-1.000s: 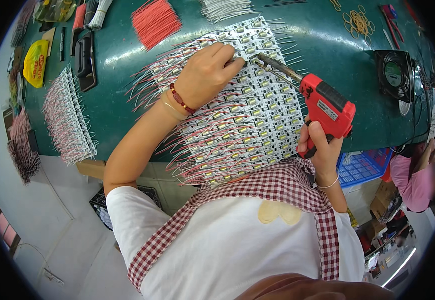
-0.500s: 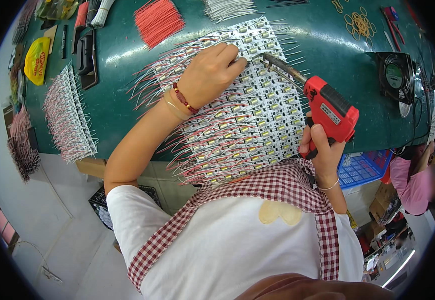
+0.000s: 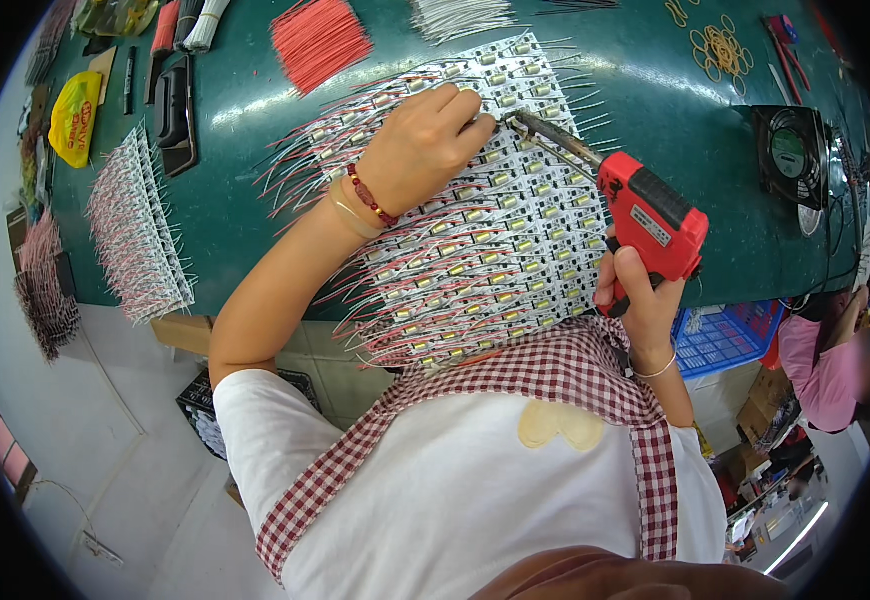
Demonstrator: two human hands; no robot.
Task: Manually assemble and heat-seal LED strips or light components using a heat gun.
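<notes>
A white panel of small LED circuit boards point(image 3: 543, 272) lies at the near edge of the table, with rows of red and white wires sticking out on its left side. My right hand point(image 3: 645, 312) is wrapped around the handle of a red and black soldering gun point(image 3: 663, 222). The gun's metal tip points left and rests at the panel's upper part, close to my left fingertips. Over the upper left of the panel, my left hand point(image 3: 429, 142) is closed in a pinch. What it pinches is hidden by the fingers.
Red wires point(image 3: 319, 44) and white wires point(image 3: 461, 16) lie in bundles at the far side of the green table point(image 3: 695, 230). Another wired panel point(image 3: 139, 225) is at left. A black fan point(image 3: 789, 154) and rubber bands point(image 3: 723, 52) sit right. A blue crate point(image 3: 723, 342) stands below the edge.
The soldering gun and my right hand have shifted slightly left, bringing the tip nearer my left fingertips. My left hand stays almost in place, still pinched.
</notes>
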